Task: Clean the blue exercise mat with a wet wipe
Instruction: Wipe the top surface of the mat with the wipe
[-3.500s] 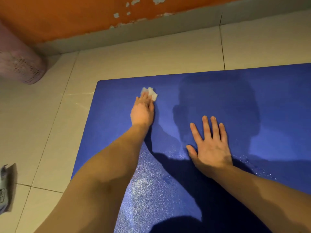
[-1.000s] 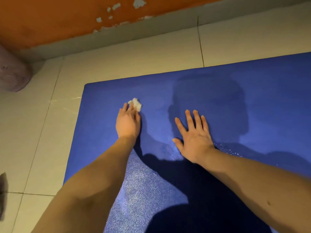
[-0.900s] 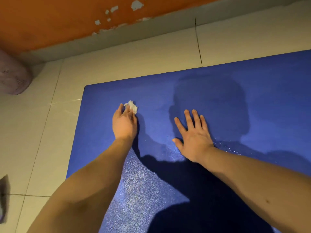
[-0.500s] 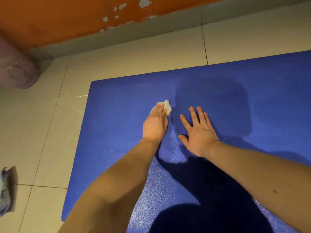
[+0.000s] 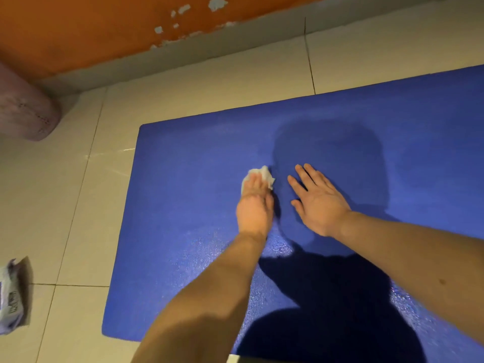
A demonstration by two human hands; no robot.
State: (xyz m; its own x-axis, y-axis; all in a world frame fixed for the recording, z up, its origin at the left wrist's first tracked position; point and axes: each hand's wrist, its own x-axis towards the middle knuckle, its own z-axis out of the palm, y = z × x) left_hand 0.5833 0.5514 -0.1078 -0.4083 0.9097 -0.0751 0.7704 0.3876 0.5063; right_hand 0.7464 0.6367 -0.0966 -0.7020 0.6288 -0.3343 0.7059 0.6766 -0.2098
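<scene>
The blue exercise mat [image 5: 183, 195] lies flat on the tiled floor, its left end in view. My left hand [image 5: 254, 208] presses a crumpled white wet wipe [image 5: 267, 176] onto the mat with straight fingers; the wipe sticks out past the fingertips. Just to the right, my right hand [image 5: 318, 203] rests flat on the mat with fingers spread. The mat glistens wet below the hands.
A pack of wipes [image 5: 10, 297] lies on the tiles at the far left edge. A purplish rolled object [image 5: 23, 111] sits in the back left corner by the orange wall [image 5: 78, 27]. Pale floor tiles [image 5: 65, 205] surround the mat.
My left hand has slid the wipe to the right across the mat, from near the left edge to right beside my right hand. The right hand stays planted.
</scene>
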